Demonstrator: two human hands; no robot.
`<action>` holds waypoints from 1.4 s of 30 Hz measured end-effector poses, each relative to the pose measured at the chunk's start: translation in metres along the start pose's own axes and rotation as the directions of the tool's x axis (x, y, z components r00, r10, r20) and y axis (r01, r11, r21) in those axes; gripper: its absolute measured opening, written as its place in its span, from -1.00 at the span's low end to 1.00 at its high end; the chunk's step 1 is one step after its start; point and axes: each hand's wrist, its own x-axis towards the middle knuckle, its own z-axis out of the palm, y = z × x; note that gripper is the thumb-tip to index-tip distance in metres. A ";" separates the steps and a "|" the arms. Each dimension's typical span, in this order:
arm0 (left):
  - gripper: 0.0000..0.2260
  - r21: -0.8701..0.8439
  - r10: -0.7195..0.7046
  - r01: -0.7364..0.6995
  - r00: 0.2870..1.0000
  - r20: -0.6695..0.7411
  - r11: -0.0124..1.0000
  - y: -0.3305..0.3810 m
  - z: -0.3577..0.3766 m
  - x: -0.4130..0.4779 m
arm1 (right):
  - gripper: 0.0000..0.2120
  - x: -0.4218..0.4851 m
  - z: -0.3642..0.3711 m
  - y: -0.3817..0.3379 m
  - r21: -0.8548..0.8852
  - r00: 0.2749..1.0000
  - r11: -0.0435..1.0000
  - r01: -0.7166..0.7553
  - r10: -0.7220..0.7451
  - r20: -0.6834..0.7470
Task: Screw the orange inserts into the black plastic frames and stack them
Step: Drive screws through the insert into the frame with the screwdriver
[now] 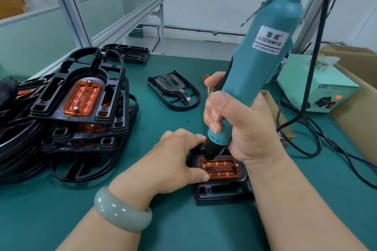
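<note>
A black plastic frame (222, 192) lies on the green mat near me, with an orange insert (222, 169) seated in it. My right hand (230, 120) grips a teal electric screwdriver (259, 61), its black tip standing on the insert's left end. My left hand (175, 161) holds the frame and insert at their left side, thumb on the insert's edge. A stack of finished frames (77, 96) with orange inserts stands at the left. One bare black frame (175, 90) lies beyond my hands.
A pale green power box (318, 87) with a red light sits at the right, its black cables (326, 144) trailing across the mat. A cardboard box (355, 96) stands beside it. Another black frame (126, 53) lies at the mat's far edge.
</note>
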 end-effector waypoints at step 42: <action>-0.30 0.049 -0.057 0.056 0.998 0.008 0.997 -0.009 0.006 0.002 | -0.69 -0.022 -0.010 -0.005 0.024 0.988 0.988 0.153 -0.152 -0.020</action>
